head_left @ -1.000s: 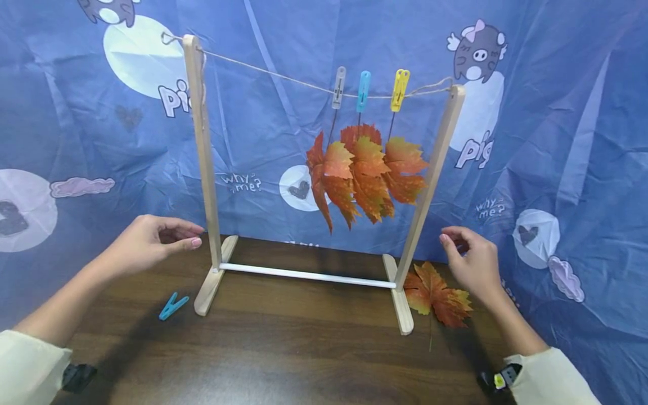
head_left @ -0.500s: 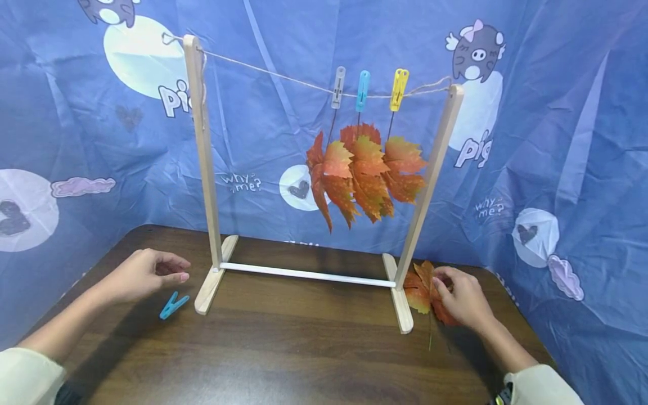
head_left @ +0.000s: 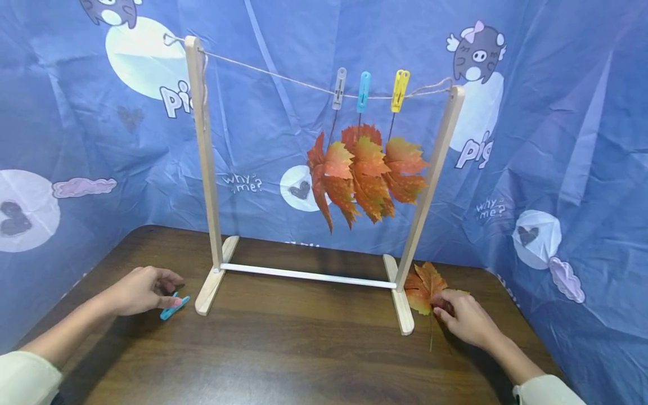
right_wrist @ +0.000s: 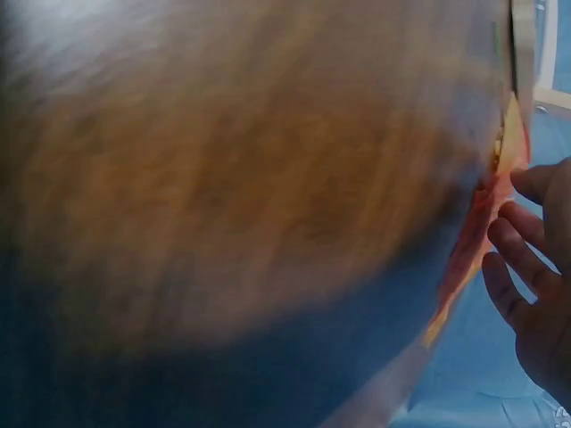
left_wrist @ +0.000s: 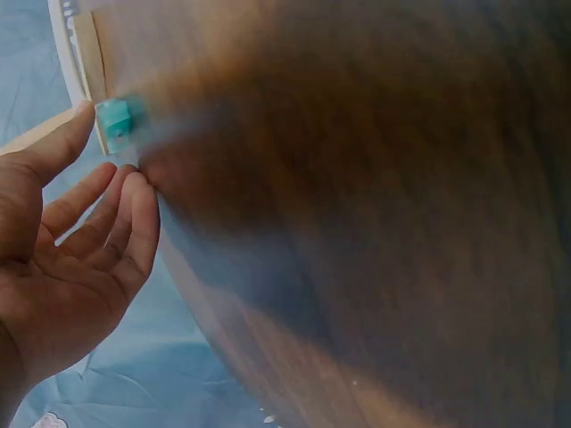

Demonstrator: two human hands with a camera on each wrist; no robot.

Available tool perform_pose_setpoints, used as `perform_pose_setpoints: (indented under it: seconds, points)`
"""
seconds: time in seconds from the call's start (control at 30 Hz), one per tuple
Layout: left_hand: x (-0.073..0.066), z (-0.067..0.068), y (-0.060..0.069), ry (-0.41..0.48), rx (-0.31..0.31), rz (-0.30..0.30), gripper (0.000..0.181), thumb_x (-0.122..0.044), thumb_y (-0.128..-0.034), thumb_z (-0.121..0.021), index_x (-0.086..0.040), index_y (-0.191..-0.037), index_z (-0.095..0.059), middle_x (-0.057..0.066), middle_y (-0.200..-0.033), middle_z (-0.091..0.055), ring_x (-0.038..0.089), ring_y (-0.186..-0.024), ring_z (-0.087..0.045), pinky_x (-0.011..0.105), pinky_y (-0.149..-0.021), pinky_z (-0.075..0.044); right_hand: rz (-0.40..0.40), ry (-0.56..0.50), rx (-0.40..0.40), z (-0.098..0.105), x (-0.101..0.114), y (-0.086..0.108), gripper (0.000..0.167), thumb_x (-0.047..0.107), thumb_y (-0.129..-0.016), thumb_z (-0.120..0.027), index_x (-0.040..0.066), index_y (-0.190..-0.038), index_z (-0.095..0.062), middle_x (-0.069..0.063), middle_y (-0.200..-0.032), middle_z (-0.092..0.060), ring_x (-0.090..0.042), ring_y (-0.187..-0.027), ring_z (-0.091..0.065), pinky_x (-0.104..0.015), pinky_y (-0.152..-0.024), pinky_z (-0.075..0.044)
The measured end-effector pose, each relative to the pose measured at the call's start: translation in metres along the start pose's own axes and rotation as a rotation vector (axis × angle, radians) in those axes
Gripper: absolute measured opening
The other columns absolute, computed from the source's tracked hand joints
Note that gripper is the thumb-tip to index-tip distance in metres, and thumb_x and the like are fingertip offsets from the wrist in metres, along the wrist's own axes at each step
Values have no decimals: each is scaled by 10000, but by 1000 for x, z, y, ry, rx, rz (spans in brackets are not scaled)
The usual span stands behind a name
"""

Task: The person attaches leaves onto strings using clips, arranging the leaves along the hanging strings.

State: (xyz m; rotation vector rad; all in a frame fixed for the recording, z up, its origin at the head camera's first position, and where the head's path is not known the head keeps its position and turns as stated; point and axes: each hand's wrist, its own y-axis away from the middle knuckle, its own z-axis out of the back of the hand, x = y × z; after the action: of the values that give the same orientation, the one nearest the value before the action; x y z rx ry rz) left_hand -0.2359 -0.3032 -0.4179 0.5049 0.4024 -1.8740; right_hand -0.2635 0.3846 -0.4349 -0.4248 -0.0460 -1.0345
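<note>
My left hand (head_left: 142,292) hovers at a blue clothespin (head_left: 169,311) on the table's left side. Its thumb and fingers are parted around the clothespin; the left wrist view shows the thumb close to it, without a clear grip. Over on the right, my right hand (head_left: 466,318) is above an orange-red artificial maple leaf (head_left: 419,293) lying beside the rack's foot. Thumb and fingertips reach the leaf near its stem and partly cover it. In the right wrist view these fingers are spread next to the leaf (right_wrist: 482,209), and whether they touch it is unclear.
A wooden rack (head_left: 206,169) with a white bottom bar (head_left: 309,275) stands between the hands. From its string (head_left: 268,72) hang several similar leaves (head_left: 367,174), held by grey (head_left: 339,90), blue (head_left: 363,93) and yellow (head_left: 400,93) clothespins. A blue printed cloth (head_left: 283,34) surrounds the brown table (head_left: 283,349).
Both hands have come down to the table: the left to the blue clothespin, the right to the lying leaf. The rack, hanging leaves and clothespins have stayed put.
</note>
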Motion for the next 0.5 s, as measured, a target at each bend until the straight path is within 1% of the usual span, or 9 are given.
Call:
perform_pose_setpoints:
  seconds: [0.17,0.27,0.4,0.5]
  points:
    - [-1,0,-1,2,6,2,524,-331,-832,-860,27,-1181,-702,23,-979,-714,132,-821,-662,318,-709,-529,65,-83,89,-3,-2,3,250,-74,-831,-731,118,-990,-752,103,-848,-632,10,-729,-515,-233,-606,-469]
    - [-3,0,-1,2,12,6,522,-326,-832,-863,29,-1180,-702,30,-985,-712,129,-819,-656,304,-698,-520,95,-119,122,-2,-1,0,280,-93,-812,-736,158,-934,-754,118,-815,-600,3,-714,-501,-223,-596,-454]
    - [-5,0,-2,8,23,6,526,-317,-841,-858,44,-1187,-695,56,-993,-710,137,-820,-654,306,-689,-513,118,-163,183,-1,2,-5,287,-85,-826,-734,199,-852,-706,130,-759,-553,0,-688,-486,-216,-591,-427]
    - [-7,0,-3,20,29,23,536,-320,-843,-856,45,-1199,-692,67,-1005,-708,140,-827,-653,313,-701,-519,160,-170,219,-1,2,-9,284,-72,-854,-725,203,-841,-654,117,-742,-522,-12,-698,-466,-223,-606,-393]
